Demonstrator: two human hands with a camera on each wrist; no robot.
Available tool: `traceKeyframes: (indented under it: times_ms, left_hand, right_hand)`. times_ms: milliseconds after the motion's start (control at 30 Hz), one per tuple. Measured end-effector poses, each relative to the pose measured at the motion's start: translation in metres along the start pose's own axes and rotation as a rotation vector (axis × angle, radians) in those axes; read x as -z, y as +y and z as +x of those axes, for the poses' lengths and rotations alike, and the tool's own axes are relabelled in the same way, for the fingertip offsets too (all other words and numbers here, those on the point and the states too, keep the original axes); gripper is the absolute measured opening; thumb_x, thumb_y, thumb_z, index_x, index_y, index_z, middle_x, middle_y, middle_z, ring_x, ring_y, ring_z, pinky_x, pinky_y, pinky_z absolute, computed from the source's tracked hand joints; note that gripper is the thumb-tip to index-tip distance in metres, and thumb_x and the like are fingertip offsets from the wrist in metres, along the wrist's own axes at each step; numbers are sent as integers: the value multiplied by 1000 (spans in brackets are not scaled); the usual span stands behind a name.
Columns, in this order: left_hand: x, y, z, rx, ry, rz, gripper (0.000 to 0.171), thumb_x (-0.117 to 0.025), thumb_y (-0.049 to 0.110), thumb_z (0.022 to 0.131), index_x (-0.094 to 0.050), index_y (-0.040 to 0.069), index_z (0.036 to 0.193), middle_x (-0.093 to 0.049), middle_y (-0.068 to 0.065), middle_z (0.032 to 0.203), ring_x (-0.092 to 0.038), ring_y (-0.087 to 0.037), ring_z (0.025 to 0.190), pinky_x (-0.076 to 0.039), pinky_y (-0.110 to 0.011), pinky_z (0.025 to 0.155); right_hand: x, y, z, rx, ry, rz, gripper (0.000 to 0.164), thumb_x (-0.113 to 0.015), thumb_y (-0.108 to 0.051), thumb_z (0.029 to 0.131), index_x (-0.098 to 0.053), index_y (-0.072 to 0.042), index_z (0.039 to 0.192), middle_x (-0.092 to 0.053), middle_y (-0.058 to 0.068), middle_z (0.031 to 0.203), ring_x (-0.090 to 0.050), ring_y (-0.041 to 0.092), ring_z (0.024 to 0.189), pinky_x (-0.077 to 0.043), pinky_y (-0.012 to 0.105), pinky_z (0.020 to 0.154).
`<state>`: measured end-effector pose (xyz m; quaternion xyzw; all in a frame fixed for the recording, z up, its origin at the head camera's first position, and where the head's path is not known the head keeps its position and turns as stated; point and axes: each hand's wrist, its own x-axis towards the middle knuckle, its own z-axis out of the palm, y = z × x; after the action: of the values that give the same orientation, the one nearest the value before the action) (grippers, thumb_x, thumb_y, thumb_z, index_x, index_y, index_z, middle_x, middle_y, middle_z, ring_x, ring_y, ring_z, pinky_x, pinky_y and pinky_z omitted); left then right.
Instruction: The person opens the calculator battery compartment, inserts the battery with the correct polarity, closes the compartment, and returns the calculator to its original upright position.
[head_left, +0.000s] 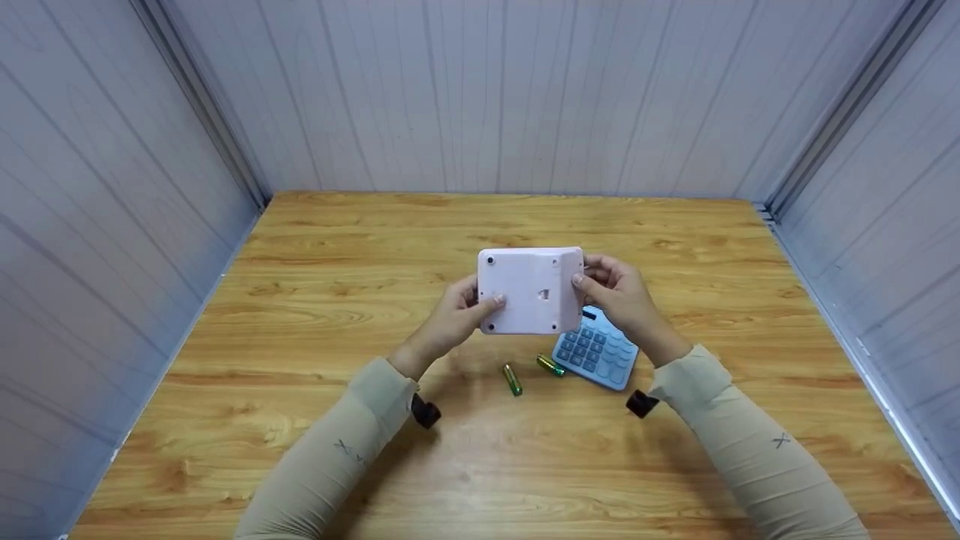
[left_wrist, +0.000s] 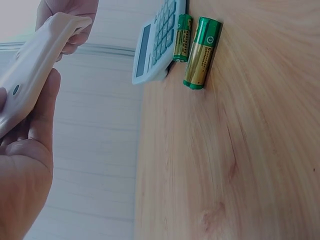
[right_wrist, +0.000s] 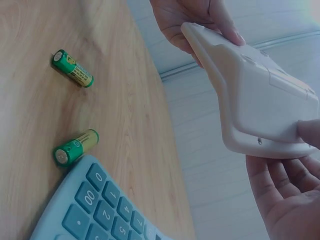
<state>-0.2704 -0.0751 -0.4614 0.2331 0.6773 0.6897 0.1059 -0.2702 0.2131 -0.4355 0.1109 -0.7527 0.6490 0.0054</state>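
My left hand (head_left: 455,307) is pinching the near-left side of the pale pink casing (head_left: 517,281), thumb on its back face and fingers tucked beneath. My right hand (head_left: 626,296) is pinching the right edge, thumb on top and fingers curling behind. Together they are holding it off the tabletop (head_left: 337,262), near the middle of the head frame, back side up and round feet showing.

Since the work appears to concern the casing's back, I am judging the left grip to be the steadying one, best left firm but not squeezing. The right thumb is resting at the edge, beside rather than on the latch-like recess (head_left: 544,295); pressing there would call for placing the thumb squarely and pushing gently, so that nothing snaps or slips. I cannot tell whether batteries are inside.

Below the casing, one green-and-gold battery (head_left: 513,379) is lying alone at lower centre; a second battery (head_left: 550,365) is lying just beside the corner of the blue calculator (head_left: 598,350), right of centre. Both could be rolling if knocked, so I am favouring high wrists.
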Motion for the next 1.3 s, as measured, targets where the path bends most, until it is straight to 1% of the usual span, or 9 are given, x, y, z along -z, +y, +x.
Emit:
traceKeyframes:
  times_ms: [133, 233, 400, 533, 667, 800, 900, 1100, 1300]
  left_hand:
    - [-1, 0, 0, 27, 15, -12, 39, -59, 5, 109, -55, -11, 145, -70, -32, 135, -75, -25, 114, -66, -40, 94]
    - [-2, -1, 0, 41, 25, -14, 40, -58, 5, 110, -54, -10, 146, -70, -32, 135, -75, -26, 115, -66, -41, 94]
    - [-4, -2, 0, 47, 38, -14, 39, -57, 5, 110, -54, -10, 146, -70, -31, 134, -75, -25, 113, -67, -40, 93]
    - [-5, -3, 0, 53, 47, -8, 39, -58, 6, 110, -55, -9, 146, -71, -30, 133, -76, -25, 113, -67, -39, 93]
    - [-5, -5, 0, 61, 51, 0, 39, -58, 6, 111, -55, -8, 147, -70, -29, 134, -75, -27, 115, -67, -42, 95]
    - [-5, -7, 0, 64, 54, 8, 39, -58, 7, 111, -55, -7, 147, -70, -30, 134, -75, -28, 116, -66, -43, 95]
    - [-6, -9, 0, 62, 53, 14, 40, -58, 7, 110, -54, -8, 147, -70, -31, 134, -75, -27, 115, -67, -43, 95]
    - [-10, -9, -1, 54, 57, 45, 40, -59, 7, 110, -54, -8, 147, -70, -31, 132, -74, -28, 114, -67, -46, 94]
    - [-14, -9, -2, 39, 62, 72, 39, -60, 6, 109, -55, -10, 145, -70, -31, 127, -75, -30, 112, -67, -46, 93]
  right_hand:
    - [-5, 3, 0, -6, 45, 10, 32, -65, -1, 106, -62, 13, 135, -75, -5, 98, -72, 7, 85, -63, 22, 73]
    - [-8, 4, -2, -4, 88, 5, 33, -66, -1, 105, -63, 13, 135, -74, -1, 100, -73, 6, 84, -64, 22, 73]
    - [-15, 5, -3, 15, 145, -13, 38, -65, -1, 105, -60, 10, 141, -73, 16, 114, -74, 6, 84, -65, 22, 75]
    - [-19, 5, -6, 22, 131, -71, 46, -64, -3, 106, -55, 7, 149, -67, 27, 129, -71, 11, 84, -62, 21, 76]
    - [-23, 3, -10, 23, 90, -169, 56, -67, -9, 105, -48, 5, 157, -63, 25, 139, -68, 23, 98, -60, 21, 78]
    - [-26, 0, -12, 13, 84, -233, 67, -74, -14, 102, -45, 3, 160, -61, 23, 146, -66, 32, 114, -60, 23, 81]
    - [-29, -3, -14, -4, 90, -255, 74, -79, -17, 99, -44, 2, 161, -59, 22, 146, -64, 33, 116, -61, 28, 83]
    - [-33, -2, -15, -36, 87, -276, 82, -85, -21, 95, -41, -3, 161, -55, 21, 147, -63, 36, 119, -65, 43, 89]
    - [-36, -1, -17, -61, 94, -282, 86, -87, -22, 93, -38, -4, 161, -55, 20, 147, -64, 39, 122, -67, 46, 90]
